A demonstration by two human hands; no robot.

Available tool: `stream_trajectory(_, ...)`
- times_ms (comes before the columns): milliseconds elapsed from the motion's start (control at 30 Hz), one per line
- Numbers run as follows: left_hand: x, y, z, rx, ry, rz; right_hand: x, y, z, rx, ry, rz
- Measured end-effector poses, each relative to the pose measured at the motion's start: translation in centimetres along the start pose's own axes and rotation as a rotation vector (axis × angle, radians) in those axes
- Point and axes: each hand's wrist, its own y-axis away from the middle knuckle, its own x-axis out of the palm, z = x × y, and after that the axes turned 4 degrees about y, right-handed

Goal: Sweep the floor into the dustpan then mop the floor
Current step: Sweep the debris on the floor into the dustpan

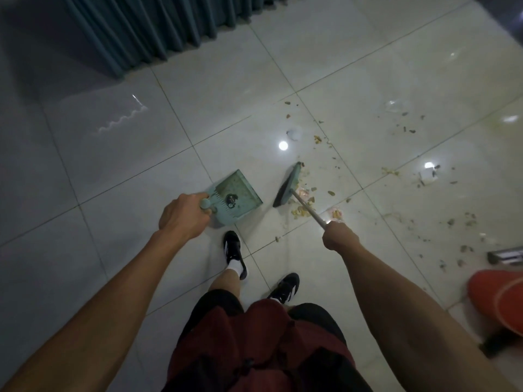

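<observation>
A pale green dustpan [240, 190] stands on the tiled floor in front of my feet, its open mouth turned right toward the broom. My left hand [182, 215] grips the top of its upright handle. My right hand [339, 236] grips the thin metal handle of a broom, whose green head [287, 186] rests on the floor just right of the dustpan. Crumbs and scraps of debris [305, 207] lie beside and behind the broom head. More debris [407, 125] is scattered across the tiles to the right. A small dark object sits inside the dustpan.
A teal curtain [158, 26] hangs to the floor at the back left. A red stool or bucket [498, 301] and a metal object [506, 254] sit at the right edge. My two black shoes [233, 251] stand just behind the dustpan.
</observation>
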Motion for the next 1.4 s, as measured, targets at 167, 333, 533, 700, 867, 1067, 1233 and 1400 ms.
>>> stream_trajectory(167,1.9,3.8,-1.7,0.004,-0.008,-0.021,1.3,2.9,-4.3,-0.023,-0.018,-0.048)
stream_trajectory(333,3.0,7.4,-1.6,0.002,0.003,-0.043,2.6,5.3,-5.8,-0.078,-0.016,-0.050)
stream_trajectory(533,4.1,11.8,1.9,-0.075,0.049,-0.062,5.1,7.1,-4.6,-0.156,0.088,-0.046)
stream_trajectory(700,6.6,16.5,6.3,-0.161,0.139,-0.048,7.7,9.2,-2.8,-0.219,0.204,-0.031)
stream_trajectory(867,9.1,20.4,8.8,-0.219,0.191,-0.048,10.7,11.2,-0.9,-0.293,0.267,-0.040)
stream_trajectory(1067,10.7,22.9,7.8,-0.249,0.182,-0.039,12.5,12.0,-1.4,-0.362,0.347,-0.035)
stream_trajectory(1233,12.3,23.8,4.5,-0.276,0.159,-0.040,11.6,10.8,-4.6,-0.394,0.427,-0.023)
stream_trajectory(1400,14.0,23.5,-1.3,-0.312,0.125,-0.032,9.0,8.1,-10.8,-0.395,0.491,-0.013)
